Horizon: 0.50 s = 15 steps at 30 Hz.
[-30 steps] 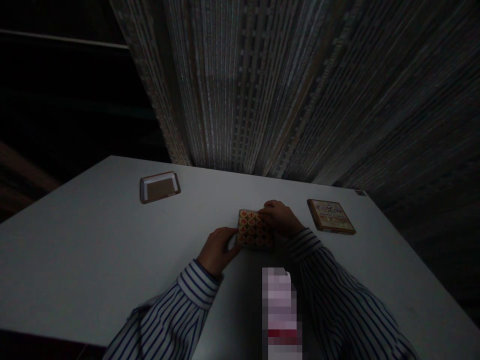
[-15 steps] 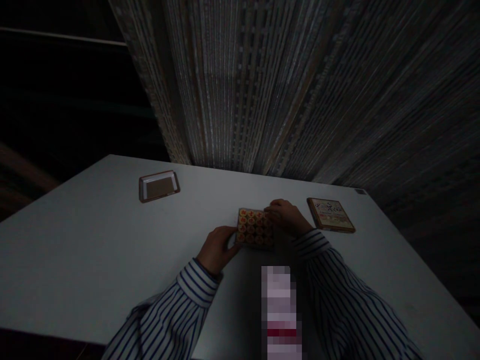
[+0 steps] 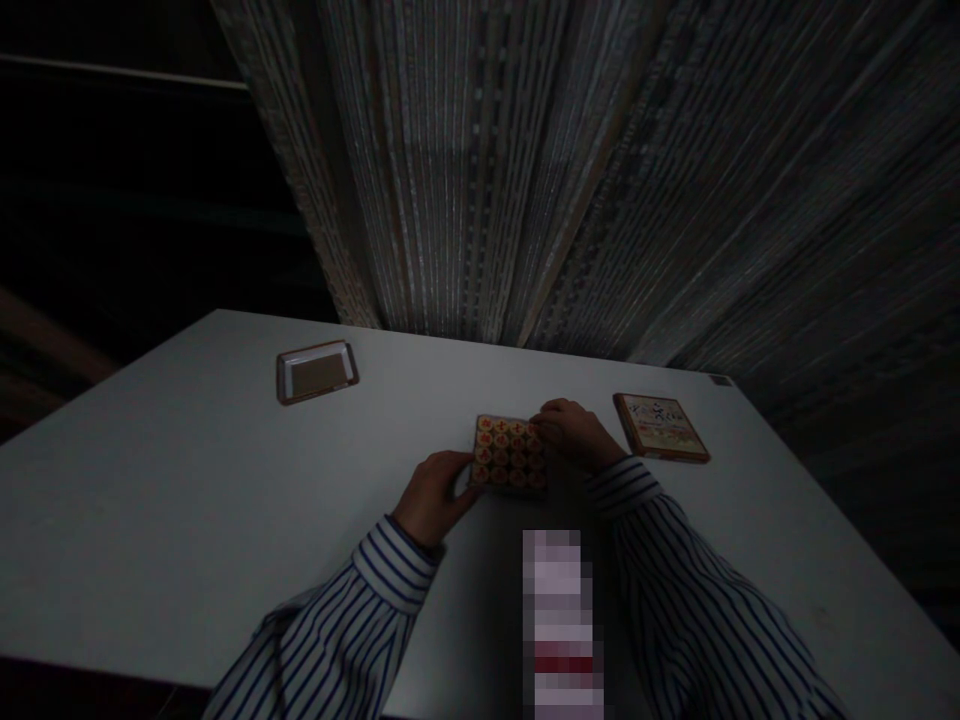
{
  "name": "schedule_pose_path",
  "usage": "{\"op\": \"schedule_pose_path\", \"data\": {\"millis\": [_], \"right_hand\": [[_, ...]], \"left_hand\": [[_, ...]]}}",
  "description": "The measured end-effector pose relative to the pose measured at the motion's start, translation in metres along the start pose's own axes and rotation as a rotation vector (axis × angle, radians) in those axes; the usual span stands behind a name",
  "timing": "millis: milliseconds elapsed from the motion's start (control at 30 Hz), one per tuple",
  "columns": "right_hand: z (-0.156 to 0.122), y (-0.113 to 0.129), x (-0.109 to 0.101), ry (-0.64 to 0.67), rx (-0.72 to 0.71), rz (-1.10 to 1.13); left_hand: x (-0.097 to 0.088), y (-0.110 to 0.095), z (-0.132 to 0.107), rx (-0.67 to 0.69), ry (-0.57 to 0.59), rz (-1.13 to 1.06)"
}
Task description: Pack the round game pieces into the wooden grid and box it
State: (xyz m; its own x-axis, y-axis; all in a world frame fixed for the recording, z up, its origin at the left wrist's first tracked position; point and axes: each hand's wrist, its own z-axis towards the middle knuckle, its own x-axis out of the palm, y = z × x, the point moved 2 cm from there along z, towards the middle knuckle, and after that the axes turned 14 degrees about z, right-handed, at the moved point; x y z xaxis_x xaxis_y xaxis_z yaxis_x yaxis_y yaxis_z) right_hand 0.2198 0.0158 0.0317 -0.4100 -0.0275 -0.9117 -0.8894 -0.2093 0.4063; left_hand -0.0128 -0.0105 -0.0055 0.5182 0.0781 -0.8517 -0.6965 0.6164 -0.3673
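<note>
A square clear pack of Chinese chess pieces [image 3: 510, 455] lies on the white table in front of me, its round wooden discs with red characters set in rows. My left hand [image 3: 436, 495] grips the pack's left side, thumb at the near corner and fingers along the edge. At the far right corner, my right hand [image 3: 574, 432] pinches the pack's edge with its fingertips. That hand hides part of the right side, and dim light makes the thin wrapping hard to see.
On the white table [image 3: 225, 500], an open shallow box [image 3: 318, 372] sits at the back left. A flat box with a printed cover [image 3: 661, 427] lies to the right. A small dark item [image 3: 721, 381] is at the far right corner. A string curtain [image 3: 480, 180] hangs behind the table.
</note>
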Motion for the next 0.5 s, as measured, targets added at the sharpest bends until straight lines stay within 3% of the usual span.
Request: {"op": "schedule_pose_path", "data": {"millis": [500], "right_hand": [[-0.0018, 0.0007, -0.0018, -0.027, -0.02, 0.012]], "left_hand": [[-0.0007, -0.0005, -0.0001, 0.004, 0.007, 0.001]]}}
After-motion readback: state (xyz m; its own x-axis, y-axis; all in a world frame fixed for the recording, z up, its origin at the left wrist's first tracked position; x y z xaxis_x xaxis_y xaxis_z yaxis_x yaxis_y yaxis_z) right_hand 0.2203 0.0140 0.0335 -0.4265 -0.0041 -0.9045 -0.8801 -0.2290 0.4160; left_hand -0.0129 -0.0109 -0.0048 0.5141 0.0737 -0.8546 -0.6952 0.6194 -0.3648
